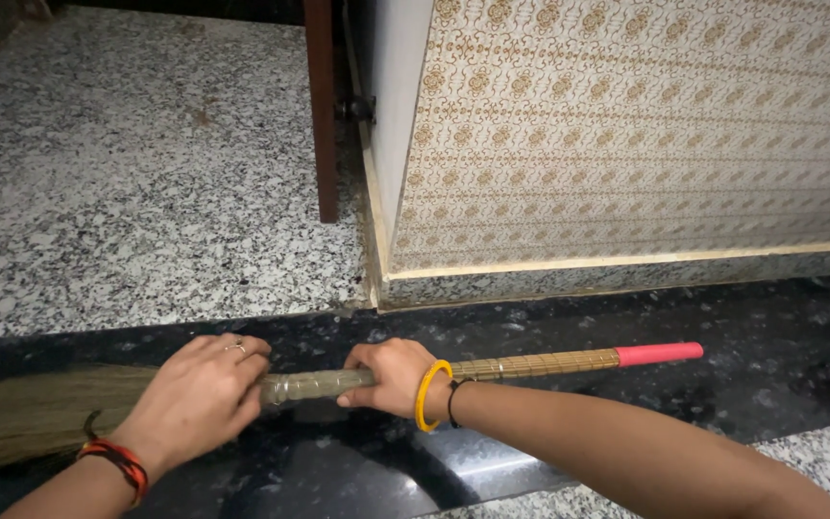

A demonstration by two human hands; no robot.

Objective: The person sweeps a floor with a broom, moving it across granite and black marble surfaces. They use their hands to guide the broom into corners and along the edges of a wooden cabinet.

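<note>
— What was held, and how was it made?

— One broom (pixel 338 384) was held level above a band of black polished stone (pixel 626 404) in the floor. Its head, a flat fan of dry olive-coloured grass, was spread out to the left. The handle was a round stick wrapped in fine woven cane, sheathed in clear plastic near the head and capped at the far right end with a smooth pink plastic tip (pixel 660 354).

— How were the hands placed?

— Two hands were seen, both clamped on the handle. The left hand (pixel 199 394) was closed over the part where the grass met the stick; the right hand (pixel 391 375) was wrapped around the plastic-sheathed part just beside it. A short stretch of handle was left bare between them.

— What was worn?

— One ring was seen on the left hand, with red and orange thread bands (pixel 117 459) at that wrist. One yellow bangle (pixel 427 394) and one thin black thread were worn at the right wrist.

— And around them?

— Speckled grey granite flooring (pixel 127 173) was laid beyond the black band. One cabinet (pixel 646 135), covered in cream laminate patterned with rows of small gold motifs, was set on it, edged in pale wood. One dark wooden door edge (pixel 321 106) was seen at its left.
</note>
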